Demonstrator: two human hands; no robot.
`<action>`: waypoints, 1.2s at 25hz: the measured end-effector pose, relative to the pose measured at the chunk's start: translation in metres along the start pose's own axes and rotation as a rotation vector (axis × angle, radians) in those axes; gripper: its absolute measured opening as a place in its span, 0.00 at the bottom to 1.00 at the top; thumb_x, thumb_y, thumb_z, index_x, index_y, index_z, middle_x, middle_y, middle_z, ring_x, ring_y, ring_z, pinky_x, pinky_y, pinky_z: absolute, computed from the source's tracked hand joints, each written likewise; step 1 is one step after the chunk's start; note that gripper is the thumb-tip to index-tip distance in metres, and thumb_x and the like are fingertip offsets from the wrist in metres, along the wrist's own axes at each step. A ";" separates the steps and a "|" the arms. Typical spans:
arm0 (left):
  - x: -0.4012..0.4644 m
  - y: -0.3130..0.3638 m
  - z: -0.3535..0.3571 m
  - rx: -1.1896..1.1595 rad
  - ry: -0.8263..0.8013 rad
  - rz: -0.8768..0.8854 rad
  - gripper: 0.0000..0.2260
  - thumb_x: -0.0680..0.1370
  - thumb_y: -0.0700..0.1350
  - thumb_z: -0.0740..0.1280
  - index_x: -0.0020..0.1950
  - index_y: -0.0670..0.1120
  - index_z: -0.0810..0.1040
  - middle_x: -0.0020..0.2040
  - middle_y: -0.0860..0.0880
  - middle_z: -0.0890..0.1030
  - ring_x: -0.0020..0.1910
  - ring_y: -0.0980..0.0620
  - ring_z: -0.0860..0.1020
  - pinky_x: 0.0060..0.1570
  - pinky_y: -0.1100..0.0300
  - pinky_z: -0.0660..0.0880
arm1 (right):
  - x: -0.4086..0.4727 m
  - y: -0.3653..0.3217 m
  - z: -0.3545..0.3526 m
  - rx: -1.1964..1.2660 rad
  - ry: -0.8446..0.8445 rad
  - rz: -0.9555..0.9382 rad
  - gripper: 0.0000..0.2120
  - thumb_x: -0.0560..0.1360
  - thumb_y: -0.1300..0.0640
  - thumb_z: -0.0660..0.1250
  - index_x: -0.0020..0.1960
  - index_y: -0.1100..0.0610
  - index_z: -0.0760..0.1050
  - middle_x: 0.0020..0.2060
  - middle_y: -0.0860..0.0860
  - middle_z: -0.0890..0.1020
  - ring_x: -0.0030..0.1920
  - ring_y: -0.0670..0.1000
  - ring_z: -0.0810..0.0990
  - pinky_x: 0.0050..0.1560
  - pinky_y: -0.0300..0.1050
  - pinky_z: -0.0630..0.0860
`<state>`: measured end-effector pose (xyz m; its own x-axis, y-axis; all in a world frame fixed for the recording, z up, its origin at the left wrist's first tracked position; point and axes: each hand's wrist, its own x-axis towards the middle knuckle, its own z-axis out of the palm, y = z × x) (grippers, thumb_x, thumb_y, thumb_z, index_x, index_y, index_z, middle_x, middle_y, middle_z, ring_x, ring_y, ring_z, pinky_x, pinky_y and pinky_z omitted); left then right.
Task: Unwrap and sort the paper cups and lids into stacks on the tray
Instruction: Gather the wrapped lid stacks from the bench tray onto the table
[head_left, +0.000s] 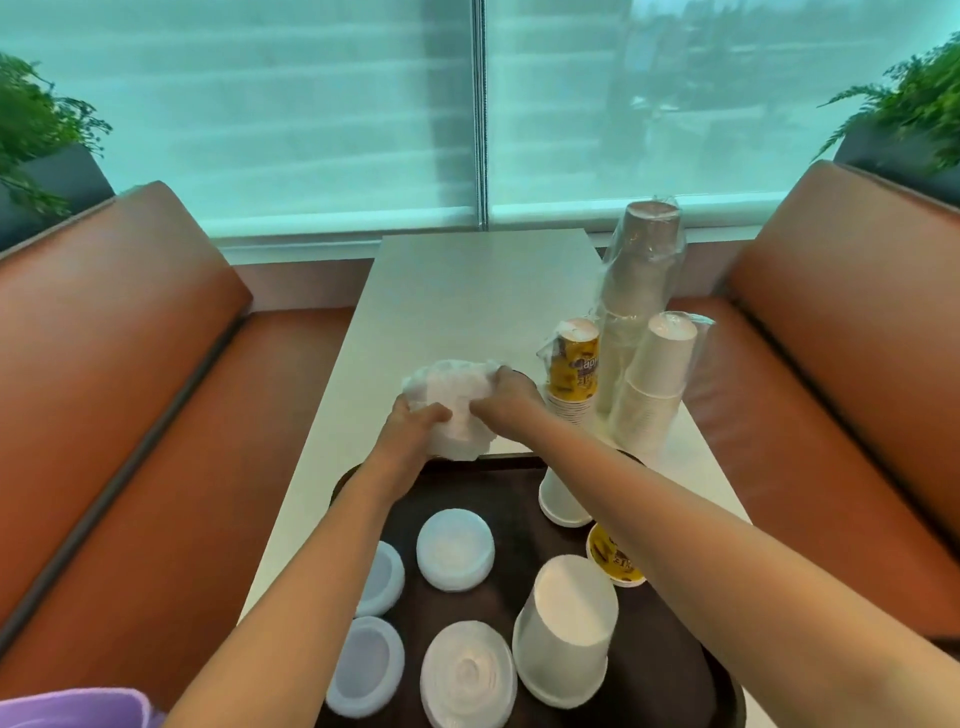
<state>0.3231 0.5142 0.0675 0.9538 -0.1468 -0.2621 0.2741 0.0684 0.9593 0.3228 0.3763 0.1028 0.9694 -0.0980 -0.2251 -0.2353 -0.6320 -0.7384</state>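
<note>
Both hands hold a plastic-wrapped bundle of white lids (449, 397) just beyond the far rim of the dark brown tray (675, 670). My left hand (410, 428) grips its near side and my right hand (506, 395) pinches the wrap at its right. On the tray lie several white lid stacks (454, 548), an upside-down large white cup stack (566, 629), a smaller white cup (561, 496) and a yellow printed cup (613, 558), partly hidden by my right forearm. Wrapped sleeves stand on the table: yellow cups (574, 371), white cups (654, 379), a tall brown-topped sleeve (641, 270).
The white table (467, 291) runs away to a window with blinds. Orange bench seats (156, 389) flank it on both sides, with potted plants (36, 130) behind them. A purple cloth (72, 709) shows at the bottom left corner.
</note>
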 end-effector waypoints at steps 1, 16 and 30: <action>0.012 -0.004 0.001 0.003 -0.031 -0.002 0.24 0.69 0.41 0.64 0.65 0.45 0.72 0.57 0.40 0.79 0.54 0.41 0.79 0.50 0.47 0.78 | 0.011 0.002 0.003 -0.027 0.008 0.030 0.25 0.75 0.60 0.63 0.70 0.61 0.63 0.63 0.57 0.73 0.61 0.57 0.74 0.50 0.43 0.71; 0.104 -0.053 0.004 0.817 0.120 -0.141 0.20 0.77 0.49 0.62 0.65 0.40 0.73 0.62 0.40 0.76 0.59 0.41 0.74 0.56 0.55 0.70 | 0.079 0.031 0.039 -0.841 -0.230 -0.102 0.23 0.78 0.64 0.59 0.73 0.59 0.63 0.71 0.58 0.65 0.70 0.58 0.64 0.69 0.54 0.65; -0.098 0.069 0.093 0.396 0.145 0.294 0.07 0.77 0.43 0.65 0.54 0.52 0.76 0.54 0.50 0.78 0.56 0.51 0.76 0.59 0.55 0.73 | -0.073 0.040 -0.084 -0.049 -0.009 -0.312 0.15 0.76 0.58 0.67 0.62 0.55 0.75 0.52 0.50 0.78 0.48 0.47 0.75 0.46 0.35 0.70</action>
<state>0.2370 0.4411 0.1689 0.9985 -0.0373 0.0398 -0.0491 -0.2970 0.9536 0.2488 0.2933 0.1431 0.9935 0.1135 0.0020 0.0776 -0.6668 -0.7412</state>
